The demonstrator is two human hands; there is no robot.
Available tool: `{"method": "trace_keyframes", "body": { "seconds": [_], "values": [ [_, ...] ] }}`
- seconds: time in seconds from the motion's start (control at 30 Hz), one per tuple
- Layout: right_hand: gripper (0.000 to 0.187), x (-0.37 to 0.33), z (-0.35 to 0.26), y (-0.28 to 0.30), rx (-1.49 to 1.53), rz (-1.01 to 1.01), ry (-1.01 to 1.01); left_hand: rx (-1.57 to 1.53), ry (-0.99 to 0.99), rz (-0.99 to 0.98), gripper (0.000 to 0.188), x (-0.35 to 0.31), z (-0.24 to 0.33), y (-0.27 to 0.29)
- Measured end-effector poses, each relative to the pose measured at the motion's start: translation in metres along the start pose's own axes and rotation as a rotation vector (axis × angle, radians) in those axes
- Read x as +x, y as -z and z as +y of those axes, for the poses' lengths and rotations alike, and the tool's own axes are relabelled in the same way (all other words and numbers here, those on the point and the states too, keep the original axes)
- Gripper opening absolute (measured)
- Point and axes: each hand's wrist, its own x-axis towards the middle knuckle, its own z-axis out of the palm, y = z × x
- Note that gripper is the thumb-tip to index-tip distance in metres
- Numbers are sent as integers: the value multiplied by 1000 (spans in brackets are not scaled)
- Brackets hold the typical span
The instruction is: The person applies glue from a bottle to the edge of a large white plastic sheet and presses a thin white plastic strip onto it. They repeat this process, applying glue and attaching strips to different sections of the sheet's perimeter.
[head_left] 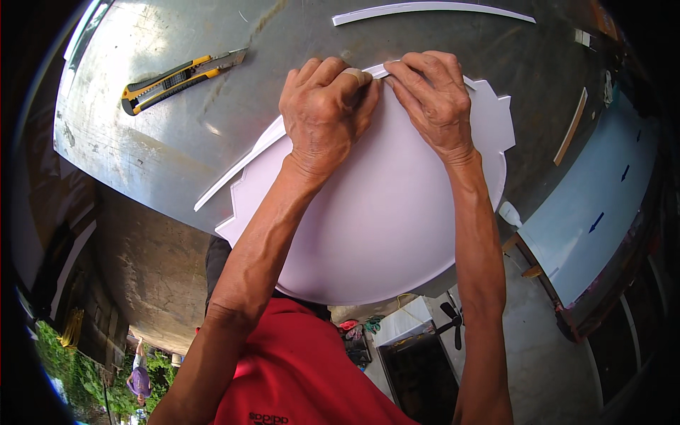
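Observation:
A pale pinkish-white panel (375, 212) with a rounded outline and stepped notches at its sides lies on a grey metal-topped table (297, 35), close to my body. Along its far curved edge runs a thin white strip (237, 170), whose left end sticks out past the panel. My left hand (322, 106) is closed, thumb and fingers pinching the strip at the far edge. Just right of it, my right hand (433, 99) pinches the same strip between thumb and fingertips. The fingertips of both hands nearly meet. My left hand hides part of the strip.
A yellow-and-black utility knife (170, 83), blade out, lies at the left. Another white strip (432, 8) rests at the far side. To the right are a thin brown strip (571, 127), a white bottle (508, 214) and a light-blue sheet (602, 205). A person (140, 381) stands outside, lower left.

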Motion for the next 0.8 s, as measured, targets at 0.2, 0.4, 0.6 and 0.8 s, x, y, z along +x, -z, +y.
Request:
{"method": "trace_keyframes", "body": {
  "seconds": [0.2,0.4,0.6,0.8],
  "values": [
    [26,2,-1,-2,17,12,30,-29,4,-5,16,0,-2,0],
    [23,3,-5,-5,17,46,-2,-36,2,26,16,1,-1,-2],
    [22,7,-4,-1,35,26,-9,-84,11,-53,17,-1,-5,12],
    [22,6,-11,-4,20,41,-48,-108,0,-3,17,-3,-8,16]
  ]
}}
